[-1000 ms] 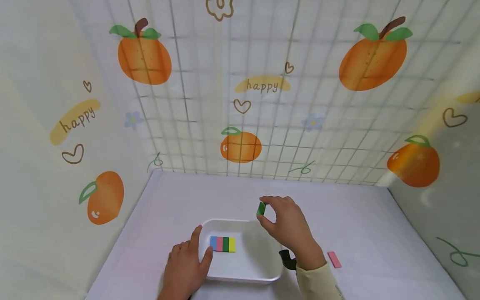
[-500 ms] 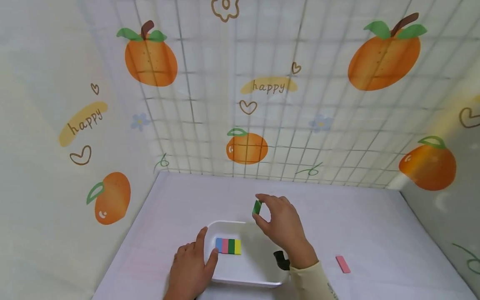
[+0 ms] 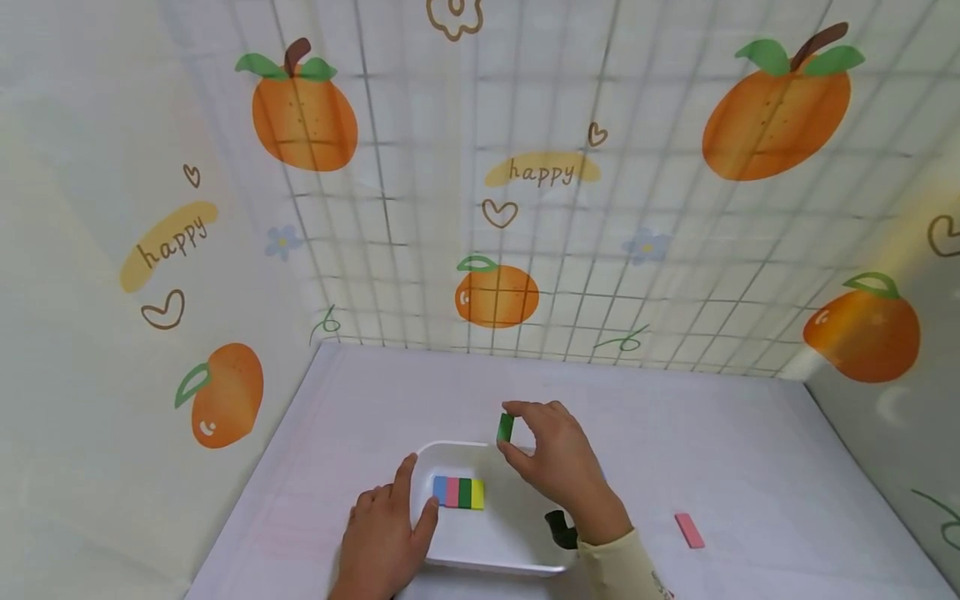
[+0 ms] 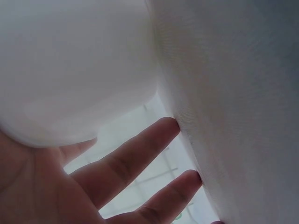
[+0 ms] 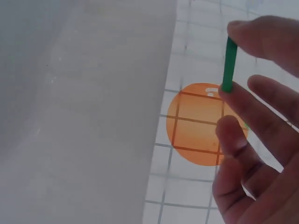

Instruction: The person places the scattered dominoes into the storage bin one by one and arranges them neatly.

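Note:
My right hand [image 3: 558, 462] pinches a flat green block [image 3: 506, 428] by its two ends, between thumb and forefinger. It is held above the far rim of a white tray [image 3: 487, 542]. In the right wrist view the green block [image 5: 229, 65] appears edge-on, and the other fingers are loosely bent below it. Against the tray's left side rests my left hand [image 3: 386, 533], its thumb over the rim and its forefinger at the far left corner. The left wrist view shows straight fingers [image 4: 135, 154] touching the table beside the tray. Inside the tray, blue, pink, green and yellow blocks [image 3: 458, 493] lie side by side.
A pink block [image 3: 689, 531] lies on the white table [image 3: 750, 467] right of the tray. Below my right wrist is a black strap-like piece [image 3: 561, 530]. Curtains printed with oranges [image 3: 497, 296] enclose the back and sides.
My right hand has carried the green block leftward, then slightly down, toward the tray. The head view has shifted a little. My left hand stays at the tray's rim.

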`<state>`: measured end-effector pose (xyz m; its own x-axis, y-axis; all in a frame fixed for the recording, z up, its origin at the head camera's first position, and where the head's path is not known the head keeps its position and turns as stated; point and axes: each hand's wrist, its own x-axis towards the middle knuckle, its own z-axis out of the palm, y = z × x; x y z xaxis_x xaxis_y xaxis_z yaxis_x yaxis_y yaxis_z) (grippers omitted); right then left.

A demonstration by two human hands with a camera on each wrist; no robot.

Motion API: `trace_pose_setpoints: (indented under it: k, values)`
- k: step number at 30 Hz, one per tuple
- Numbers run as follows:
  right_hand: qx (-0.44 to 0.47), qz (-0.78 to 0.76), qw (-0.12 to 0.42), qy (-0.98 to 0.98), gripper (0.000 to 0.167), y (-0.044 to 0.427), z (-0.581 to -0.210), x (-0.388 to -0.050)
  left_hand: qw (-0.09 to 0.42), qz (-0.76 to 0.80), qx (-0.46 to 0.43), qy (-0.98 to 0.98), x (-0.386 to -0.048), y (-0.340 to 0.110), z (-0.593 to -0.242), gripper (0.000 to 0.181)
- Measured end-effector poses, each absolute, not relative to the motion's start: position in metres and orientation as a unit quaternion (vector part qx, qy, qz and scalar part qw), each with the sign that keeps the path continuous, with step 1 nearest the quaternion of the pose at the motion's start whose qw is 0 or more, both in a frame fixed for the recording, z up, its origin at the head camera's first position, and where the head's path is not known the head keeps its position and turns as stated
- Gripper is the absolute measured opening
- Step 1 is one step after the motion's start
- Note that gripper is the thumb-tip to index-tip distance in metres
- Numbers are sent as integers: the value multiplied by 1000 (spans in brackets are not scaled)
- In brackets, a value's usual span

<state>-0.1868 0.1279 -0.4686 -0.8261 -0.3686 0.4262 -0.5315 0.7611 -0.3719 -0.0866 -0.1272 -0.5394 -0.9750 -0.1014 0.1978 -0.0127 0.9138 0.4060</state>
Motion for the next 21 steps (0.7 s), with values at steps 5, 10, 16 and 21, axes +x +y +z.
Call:
trace_pose_setpoints:
  k: [5, 10, 16, 21]
  values:
    - [255, 243, 118, -928, 48, 124, -468, -183, 101, -201, 36, -974, -87, -124, -538, 71]
    - [275, 212, 93, -933, 49, 117, -472, -182, 100, -196, 34, -975, -86, -125, -536, 71]
    - [305, 160, 89, -934, 45, 111, -478, -182, 103, -196, 30, -975, -85, -127, -536, 71]
    - [333, 153, 120, -923, 44, 106, -475, -179, 101, -199, 28, -974, -85, -128, -533, 71]
